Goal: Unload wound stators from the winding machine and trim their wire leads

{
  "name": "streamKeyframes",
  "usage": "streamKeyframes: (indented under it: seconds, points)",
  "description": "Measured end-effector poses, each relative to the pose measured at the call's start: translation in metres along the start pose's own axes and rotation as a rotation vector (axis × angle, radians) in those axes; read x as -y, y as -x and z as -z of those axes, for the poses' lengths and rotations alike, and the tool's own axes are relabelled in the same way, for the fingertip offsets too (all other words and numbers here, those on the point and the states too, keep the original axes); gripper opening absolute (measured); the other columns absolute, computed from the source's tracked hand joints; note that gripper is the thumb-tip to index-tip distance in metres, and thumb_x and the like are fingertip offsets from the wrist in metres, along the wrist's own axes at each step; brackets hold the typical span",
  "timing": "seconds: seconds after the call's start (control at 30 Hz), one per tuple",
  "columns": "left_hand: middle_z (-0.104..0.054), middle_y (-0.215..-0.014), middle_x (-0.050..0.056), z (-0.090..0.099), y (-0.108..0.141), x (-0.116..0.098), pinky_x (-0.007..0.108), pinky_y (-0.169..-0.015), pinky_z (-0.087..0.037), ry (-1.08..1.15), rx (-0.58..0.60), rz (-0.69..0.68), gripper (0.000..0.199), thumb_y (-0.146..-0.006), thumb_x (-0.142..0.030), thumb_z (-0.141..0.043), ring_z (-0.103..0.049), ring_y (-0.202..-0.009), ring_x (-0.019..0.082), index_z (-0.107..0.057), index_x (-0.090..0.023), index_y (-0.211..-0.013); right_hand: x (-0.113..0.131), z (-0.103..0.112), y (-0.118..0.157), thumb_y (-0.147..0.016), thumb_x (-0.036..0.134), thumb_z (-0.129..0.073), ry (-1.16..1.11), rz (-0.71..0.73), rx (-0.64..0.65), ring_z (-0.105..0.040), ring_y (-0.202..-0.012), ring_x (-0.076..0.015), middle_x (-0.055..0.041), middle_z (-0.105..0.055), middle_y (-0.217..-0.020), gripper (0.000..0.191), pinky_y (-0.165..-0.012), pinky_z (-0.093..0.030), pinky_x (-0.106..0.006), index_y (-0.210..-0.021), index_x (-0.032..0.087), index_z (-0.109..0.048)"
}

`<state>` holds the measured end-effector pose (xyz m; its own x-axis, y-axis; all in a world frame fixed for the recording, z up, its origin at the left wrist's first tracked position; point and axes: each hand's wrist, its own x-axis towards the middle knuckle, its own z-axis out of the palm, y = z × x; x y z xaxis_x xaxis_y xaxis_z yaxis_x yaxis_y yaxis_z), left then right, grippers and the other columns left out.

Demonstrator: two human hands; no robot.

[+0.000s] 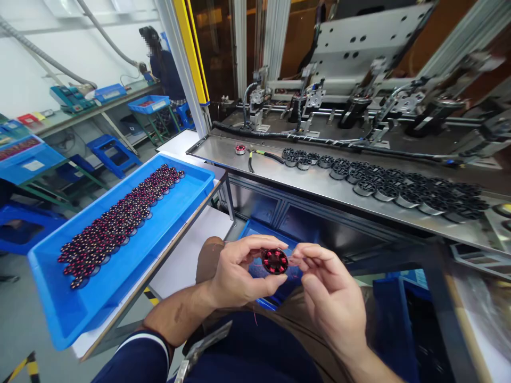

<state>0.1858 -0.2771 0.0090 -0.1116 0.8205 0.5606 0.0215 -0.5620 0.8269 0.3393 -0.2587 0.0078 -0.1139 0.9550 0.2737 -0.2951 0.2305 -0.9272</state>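
Between the thumb and fingers of my left hand (243,268) is a round black part with red windings (275,261), its open face turned toward me. My right hand (329,290) is at the part's right edge, thumb and fingers pinched together; what they hold, if anything, is too small to tell. On the metal ledge, a similar wound part (240,149) sits beside pliers with black and green handles (268,155). Many black cores (385,192) stand in rows farther right on that ledge.
At the left, a blue tray (175,234) holds many wound parts (115,218). Machine fixtures (355,109) stand behind the ledge. A blue bin (389,314) is low at the right. Another person (163,69) is at a far bench, near blue stools (114,154).
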Motion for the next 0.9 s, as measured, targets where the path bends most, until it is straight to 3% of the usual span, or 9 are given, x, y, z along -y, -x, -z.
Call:
streamKeyframes:
  seconds: [0.13, 0.27, 0.43, 0.67, 0.9]
  points:
    - [-0.078, -0.107, 0.010, 0.001, -0.001, 0.001, 0.026, -0.087, -0.063, 0.062, 0.000, 0.040, 0.042, -0.072, -0.019, -0.085, -0.076, -0.097, 0.019, -0.070, -0.016, -0.111, 0.004, 0.000, 0.001, -0.088, 0.037, -0.077, 0.048, 0.023, 0.102, -0.063, -0.074, -0.0171, -0.0028, -0.065, -0.076, 0.017, -0.068, -0.055, -0.026, -0.081, 0.023, -0.073]
    - [-0.078, -0.108, 0.009, 0.002, -0.002, 0.000, 0.025, -0.085, -0.062, 0.054, 0.017, 0.017, 0.045, -0.071, -0.016, -0.085, -0.075, -0.098, 0.019, -0.070, -0.018, -0.113, 0.012, -0.001, 0.000, -0.091, 0.032, -0.073, 0.155, 0.091, 0.045, -0.060, -0.065, -0.0157, -0.0019, -0.063, -0.069, 0.023, -0.060, -0.052, -0.025, -0.071, 0.021, -0.069]
    - [-0.079, -0.102, 0.009, 0.003, -0.004, -0.001, 0.027, -0.085, -0.063, -0.058, 0.019, -0.053, 0.041, -0.071, -0.016, -0.083, -0.076, -0.093, 0.019, -0.071, -0.017, -0.110, 0.012, -0.002, -0.003, -0.090, 0.038, -0.074, 0.114, -0.012, 0.097, -0.063, -0.066, -0.0163, -0.0028, -0.066, -0.071, 0.022, -0.061, -0.054, -0.025, -0.077, 0.021, -0.073]
    - [-0.080, -0.097, 0.008, 0.001, -0.006, -0.004, 0.026, -0.083, -0.063, -0.201, 0.014, -0.184, 0.040, -0.068, -0.012, -0.076, -0.076, -0.088, 0.018, -0.070, -0.016, -0.108, 0.023, 0.003, -0.005, -0.093, 0.023, -0.070, 0.261, 0.221, 0.074, -0.063, -0.063, -0.0156, -0.0016, -0.066, -0.068, 0.017, -0.059, -0.052, -0.025, -0.076, 0.021, -0.070]
    - [-0.080, -0.095, 0.008, 0.001, -0.010, -0.006, 0.025, -0.081, -0.063, -0.223, 0.003, -0.228, 0.039, -0.069, -0.011, -0.073, -0.077, -0.086, 0.018, -0.069, -0.016, -0.107, 0.022, -0.003, -0.001, -0.087, 0.027, -0.077, 0.236, 0.142, 0.110, -0.066, -0.069, -0.0186, -0.0040, -0.068, -0.075, 0.006, -0.061, -0.056, -0.027, -0.087, 0.022, -0.074]
